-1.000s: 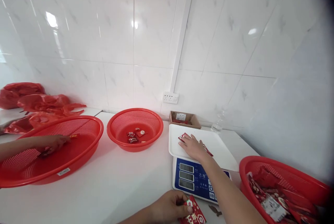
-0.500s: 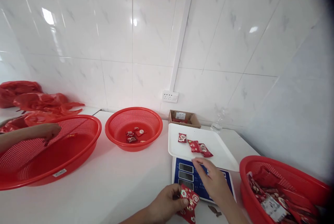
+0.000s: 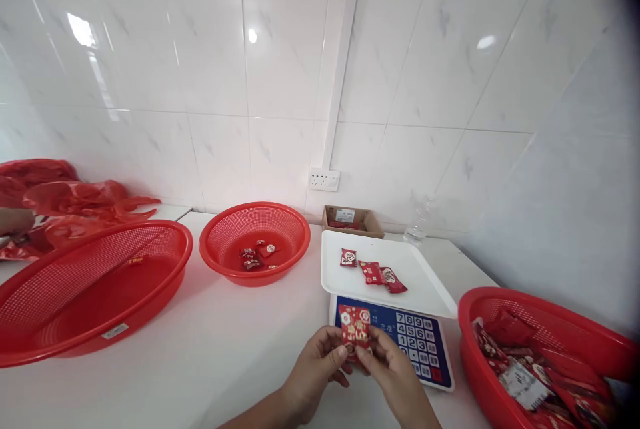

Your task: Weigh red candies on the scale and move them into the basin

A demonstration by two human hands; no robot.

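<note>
My left hand (image 3: 315, 369) and my right hand (image 3: 393, 372) pinch a small red printed packet (image 3: 355, 328) between them, in front of the scale (image 3: 390, 322). White print and flower marks show on the packet's face. Behind it, the scale's blue keypad is partly covered by my hands and the packet. On the scale's white tray (image 3: 420, 282) lie three small red packets (image 3: 371, 273), two touching and one apart to the left.
At the right stands a red basket (image 3: 473, 349) full of red packets. A red basket (image 3: 255, 278) with several packets is mid-table, and a larger one (image 3: 165, 286) is left. Behind are a cardboard box (image 3: 370, 222), a clear bottle (image 3: 417, 222) and red plastic bags (image 3: 85, 196) near another person's hand (image 3: 15, 222).
My right hand has come back from the tray side and now grips the packet too. The packet is raised and upright. The other person's hand has left the large basket toward the bags.
</note>
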